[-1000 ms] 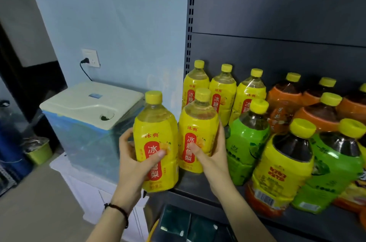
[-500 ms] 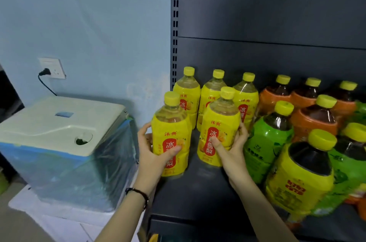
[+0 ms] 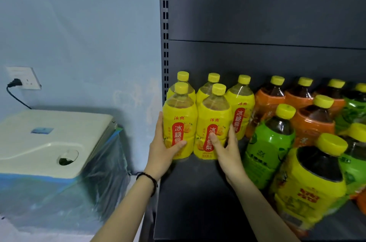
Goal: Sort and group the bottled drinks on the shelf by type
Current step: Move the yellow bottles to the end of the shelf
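Two yellow pear-drink bottles stand upright at the left end of the dark shelf (image 3: pixel 198 192), in front of three more of the same kind. My left hand (image 3: pixel 161 148) grips the left front bottle (image 3: pixel 179 121) from its left side. My right hand (image 3: pixel 225 148) grips the right front bottle (image 3: pixel 213 123), thumb across its red label. Right of them stand orange-labelled bottles (image 3: pixel 267 107), green-labelled bottles (image 3: pixel 269 142) and a large yellow-labelled dark-tea bottle (image 3: pixel 311 186), mixed together.
The shelf's perforated upright (image 3: pixel 165 34) rises just left of the bottles against a pale blue wall. A white-lidded appliance (image 3: pixel 49 139) wrapped in plastic sits at lower left, below a wall socket (image 3: pixel 23 78) with a plug.
Both hands have pushed their yellow bottles back and onto the shelf, up against the rear row of the same kind. The view has shifted right.
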